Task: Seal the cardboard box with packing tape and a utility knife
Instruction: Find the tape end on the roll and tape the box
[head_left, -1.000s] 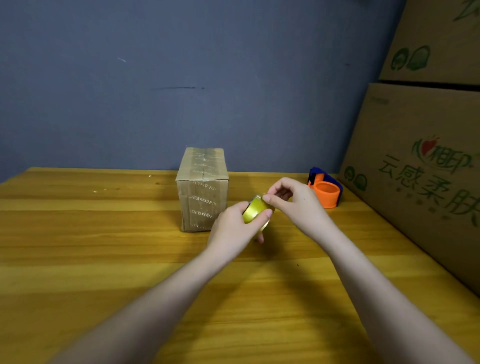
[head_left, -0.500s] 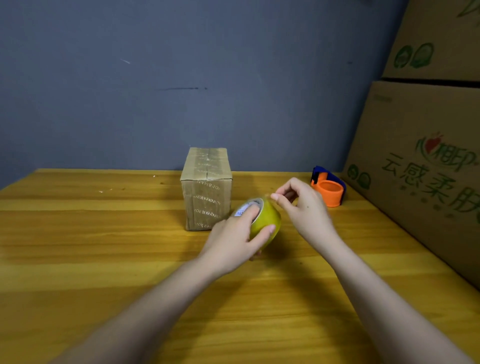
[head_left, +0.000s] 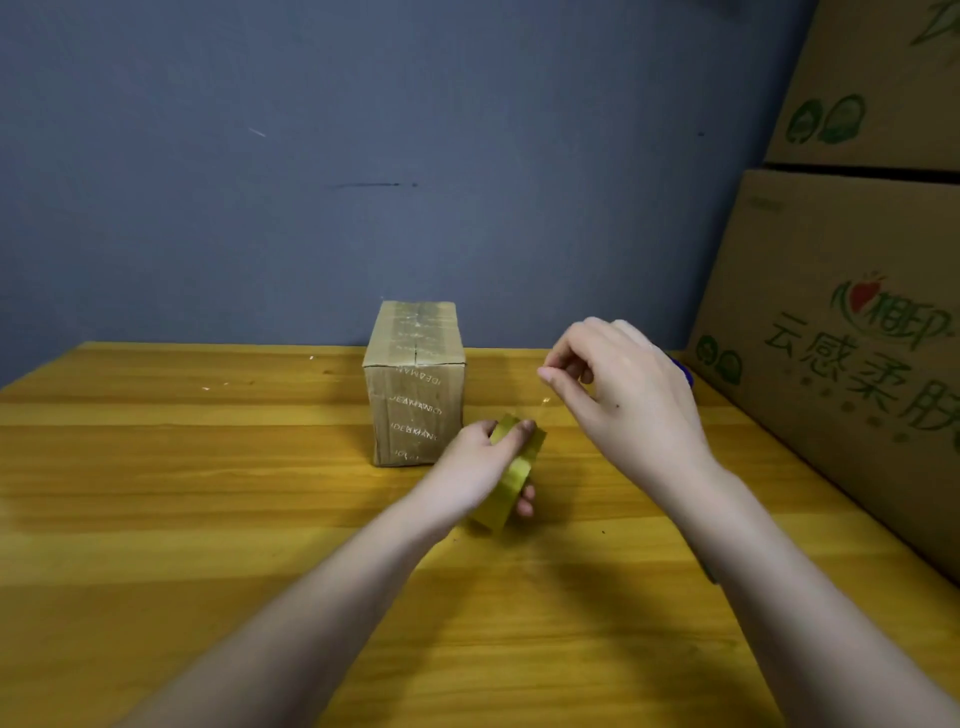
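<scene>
A small cardboard box (head_left: 415, 395) stands upright on the wooden table (head_left: 208, 493), its top flaps closed with old tape over the seam. Just right of the box, my left hand (head_left: 467, 473) grips a yellowish roll of packing tape (head_left: 511, 480) held on edge. My right hand (head_left: 623, 395) is raised above and right of the roll, thumb and forefinger pinched on the free end of a clear tape strip (head_left: 545, 400) that stretches down to the roll. No utility knife is in view.
Large printed cardboard cartons (head_left: 841, 364) are stacked along the right side of the table. A sliver of a blue object (head_left: 684, 374) shows behind my right hand. A grey-blue wall (head_left: 415, 156) stands behind the table.
My right hand has lifted up and to the right, drawing a strip of tape off the roll. My left hand has lowered the roll and turned it edge-on. The orange dispenser is now hidden.
</scene>
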